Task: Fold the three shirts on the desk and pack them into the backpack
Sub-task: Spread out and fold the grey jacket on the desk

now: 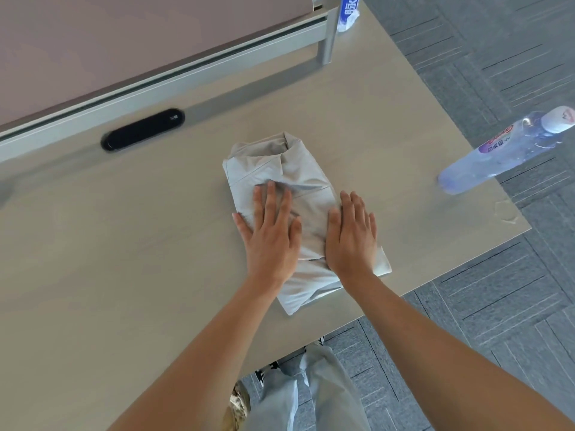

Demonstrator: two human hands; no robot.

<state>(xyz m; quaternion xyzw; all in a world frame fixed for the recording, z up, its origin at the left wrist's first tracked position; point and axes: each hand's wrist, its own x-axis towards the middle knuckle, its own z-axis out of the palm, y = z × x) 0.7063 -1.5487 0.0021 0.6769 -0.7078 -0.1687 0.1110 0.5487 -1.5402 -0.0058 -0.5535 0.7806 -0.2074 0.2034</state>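
Observation:
A light grey shirt (273, 169) lies folded into a narrow packet on the beige desk (124, 244), collar end pointing away from me. My left hand (270, 231) presses flat on its middle with straight, spread fingers. My right hand (351, 234) lies flat on the shirt's right edge, fingers straight. No other shirt and no backpack are in view.
A clear plastic water bottle (504, 150) stands near the desk's right edge. A black oval cable port (143, 129) sits in the desk at the back left, below a partition rail (186, 73). A blue-and-white packet (348, 10) is at the far corner. Grey carpet lies to the right.

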